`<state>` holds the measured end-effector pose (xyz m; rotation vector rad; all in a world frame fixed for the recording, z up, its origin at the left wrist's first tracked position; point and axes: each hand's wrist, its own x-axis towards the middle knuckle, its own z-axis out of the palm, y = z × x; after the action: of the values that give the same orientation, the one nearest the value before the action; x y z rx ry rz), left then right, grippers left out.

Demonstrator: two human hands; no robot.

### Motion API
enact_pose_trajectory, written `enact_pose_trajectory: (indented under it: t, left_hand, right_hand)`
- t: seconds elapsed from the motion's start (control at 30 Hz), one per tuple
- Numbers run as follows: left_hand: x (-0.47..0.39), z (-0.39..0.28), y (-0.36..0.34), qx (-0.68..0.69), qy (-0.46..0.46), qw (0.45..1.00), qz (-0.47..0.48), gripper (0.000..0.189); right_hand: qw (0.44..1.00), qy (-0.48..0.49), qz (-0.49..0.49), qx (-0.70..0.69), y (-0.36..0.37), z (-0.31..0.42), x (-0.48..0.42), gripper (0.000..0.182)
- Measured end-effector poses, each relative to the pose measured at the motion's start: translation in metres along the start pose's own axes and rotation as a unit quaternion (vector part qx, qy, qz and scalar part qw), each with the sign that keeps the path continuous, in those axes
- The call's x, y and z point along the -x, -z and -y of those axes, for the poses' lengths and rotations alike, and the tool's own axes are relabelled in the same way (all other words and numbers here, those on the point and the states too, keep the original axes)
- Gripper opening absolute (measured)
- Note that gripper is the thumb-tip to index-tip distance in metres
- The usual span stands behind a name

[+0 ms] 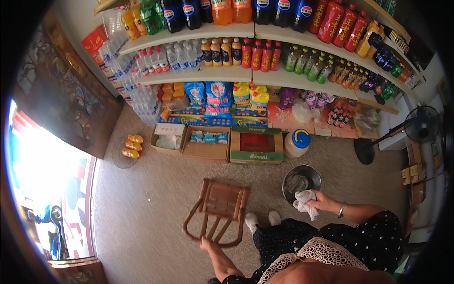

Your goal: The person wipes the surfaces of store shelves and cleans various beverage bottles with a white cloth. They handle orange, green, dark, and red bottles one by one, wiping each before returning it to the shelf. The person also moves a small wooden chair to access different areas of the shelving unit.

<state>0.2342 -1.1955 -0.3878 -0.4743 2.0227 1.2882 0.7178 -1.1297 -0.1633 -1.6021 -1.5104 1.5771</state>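
Observation:
My left hand (206,244) grips the curved top rail of a small brown wooden chair (227,200) near the middle of the floor. A bunched white cloth (305,204) is held in my right hand (321,201), at the near rim of a round metal basin (315,177). Inside the basin lies a greyish, crumpled cloth (296,183). My shoes are on the floor between the chair and the basin.
Bottle-filled shelves (198,76) curve across the top. Open cardboard boxes (207,152) and a blue-lidded plastic tub (297,143) line the floor below. A standing fan (365,151) is right; orange bottles (133,145) lie left, near the doorway.

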Motion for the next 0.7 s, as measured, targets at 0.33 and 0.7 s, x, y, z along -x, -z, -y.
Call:
enact_pose_trajectory:
  t: [0.33, 0.7]
  left_hand:
    - [0.070, -0.085, 0.075, 0.008, -0.003, 0.996, -0.088, 0.044]
    - [0.028, -0.158, -0.073, -0.174, -0.014, 0.981, 0.088, 0.050]
  right_hand:
    - [0.996, 0.037, -0.078, -0.022, 0.009, 0.013, -0.039, 0.037]
    - [0.965, 0.186, -0.173, -0.073, 0.099, 0.121, -0.148, 0.033]
